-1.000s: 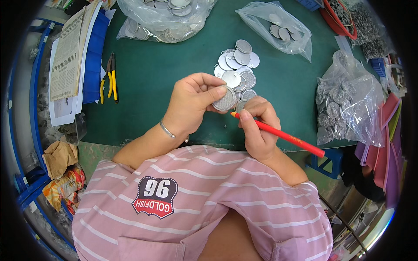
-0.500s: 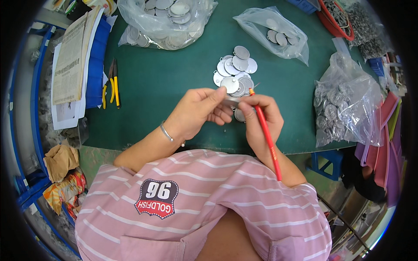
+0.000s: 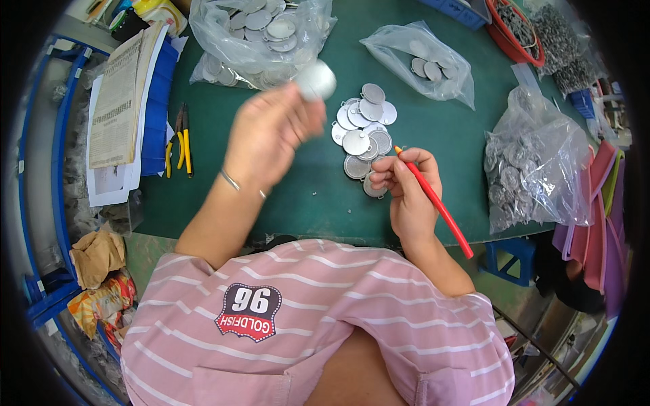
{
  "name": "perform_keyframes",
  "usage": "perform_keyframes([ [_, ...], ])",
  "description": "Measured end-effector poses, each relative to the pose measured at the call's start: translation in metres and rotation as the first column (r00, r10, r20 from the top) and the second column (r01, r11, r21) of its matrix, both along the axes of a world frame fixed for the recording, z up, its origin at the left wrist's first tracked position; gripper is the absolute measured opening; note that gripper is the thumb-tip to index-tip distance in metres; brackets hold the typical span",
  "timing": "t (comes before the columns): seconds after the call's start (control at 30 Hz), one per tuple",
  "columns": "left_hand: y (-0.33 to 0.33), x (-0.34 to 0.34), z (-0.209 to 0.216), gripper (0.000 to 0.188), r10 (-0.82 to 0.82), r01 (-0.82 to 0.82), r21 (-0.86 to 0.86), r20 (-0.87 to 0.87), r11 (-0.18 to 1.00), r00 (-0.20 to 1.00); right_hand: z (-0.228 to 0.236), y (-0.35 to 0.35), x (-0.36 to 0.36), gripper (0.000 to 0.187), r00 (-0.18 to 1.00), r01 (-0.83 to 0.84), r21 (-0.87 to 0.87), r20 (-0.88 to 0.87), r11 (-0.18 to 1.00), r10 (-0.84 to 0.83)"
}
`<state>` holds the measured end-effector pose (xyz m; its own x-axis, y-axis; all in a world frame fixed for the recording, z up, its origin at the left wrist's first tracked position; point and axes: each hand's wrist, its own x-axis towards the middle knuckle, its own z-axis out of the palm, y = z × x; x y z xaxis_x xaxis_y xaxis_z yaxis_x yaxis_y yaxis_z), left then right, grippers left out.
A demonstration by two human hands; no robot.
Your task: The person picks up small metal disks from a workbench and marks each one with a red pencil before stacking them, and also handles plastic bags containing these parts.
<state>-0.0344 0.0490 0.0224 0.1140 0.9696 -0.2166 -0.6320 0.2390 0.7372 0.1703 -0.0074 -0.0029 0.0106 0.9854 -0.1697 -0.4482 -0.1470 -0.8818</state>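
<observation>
Raised and a little blurred, my left hand (image 3: 271, 128) pinches a round silver metal disc (image 3: 317, 80) in front of the large plastic bag of discs (image 3: 261, 64). My right hand (image 3: 414, 186) is closed around a red pen-like tool (image 3: 437, 203) with an orange end and a thin tip. The tool slants down to the right, its tip pointing up and away from me. A loose pile of silver discs (image 3: 355, 143) with small side loops lies on the green table just beyond my right hand. Some of the lower discs are partly behind my right fingers.
A smaller clear bag with discs (image 3: 426, 64) lies at the far right. Nearer on the right sits a bag of metal parts (image 3: 525, 166). Yellow-handled pliers (image 3: 179, 152) lie beside a blue tray (image 3: 154, 101) under papers. A red basket (image 3: 504, 34) stands at the far right corner.
My left hand has moved up and left, carrying the disc away from the right hand. The right hand has shifted slightly right, with the red tool tilted more.
</observation>
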Motion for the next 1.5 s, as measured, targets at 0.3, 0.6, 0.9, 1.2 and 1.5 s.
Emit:
perform_keyframes([
  [0.3,0.018,0.029,-0.046,0.039,0.145,0.396,0.234,-0.96,0.888,0.241,0.0,-0.003,0.0,0.006,1.0,-0.013,-0.012,0.001,1.0,0.013],
  [0.6,0.034,0.031,-0.054,0.034,-0.01,0.362,0.103,-0.955,0.926,0.297,0.0,-0.002,0.002,0.007,0.999,-0.038,-0.006,0.025,0.999,0.038],
  [0.9,-0.015,0.032,-0.03,0.016,-0.181,0.153,-0.119,-0.281,0.981,0.942,-0.003,0.007,-0.01,0.021,0.996,-0.011,0.031,0.091,0.999,0.008],
  [1.2,-0.04,0.042,-0.02,0.028,0.08,0.319,0.328,-0.797,0.889,0.598,-0.001,0.001,-0.014,0.021,0.941,-0.016,0.198,0.335,0.98,-0.052],
  [1.5,-0.037,0.036,-0.022,0.038,-0.317,0.408,0.011,-0.61,0.913,0.726,-0.003,-0.005,-0.01,0.01,0.973,-0.113,0.184,0.22,0.976,0.071],
])
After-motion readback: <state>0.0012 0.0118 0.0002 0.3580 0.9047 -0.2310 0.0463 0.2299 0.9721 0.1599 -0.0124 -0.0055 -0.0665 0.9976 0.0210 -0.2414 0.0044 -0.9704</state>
